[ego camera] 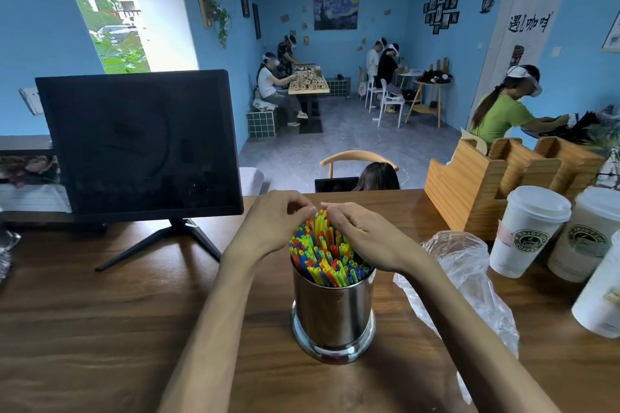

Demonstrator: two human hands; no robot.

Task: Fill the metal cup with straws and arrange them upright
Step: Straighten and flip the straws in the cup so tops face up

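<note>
Far left on my wooden counter (100, 329) stands a dark monitor (139, 141) on its splayed black stand, screen off.

My left hand (271, 225) comes in beside it and cups the left side of the straws (322, 258). Its fingers are curled inward, the tips bent down onto the tops of the tallest straws at the back of the bunch; whether they pinch any single straw I cannot tell.

The cup (333, 308) sits on the counter between my forearms, shiny metal with a wider ring at its base. It is packed with straws in red, yellow, green and blue (the front ones lean toward me, the back ones stand taller and nearly upright).

My right hand (362, 238) mirrors the left: palm against the right side of the bunch, fingers loosely bent over the straw tops, fingertips nearly meeting those of the left hand above the cup.

Just right of my right forearm lies a crumpled clear plastic bag (466, 282). Behind it stands a wooden organizer (469, 184), and at the far right are white paper cups (530, 231) with lids and green logos, set close together.
</note>
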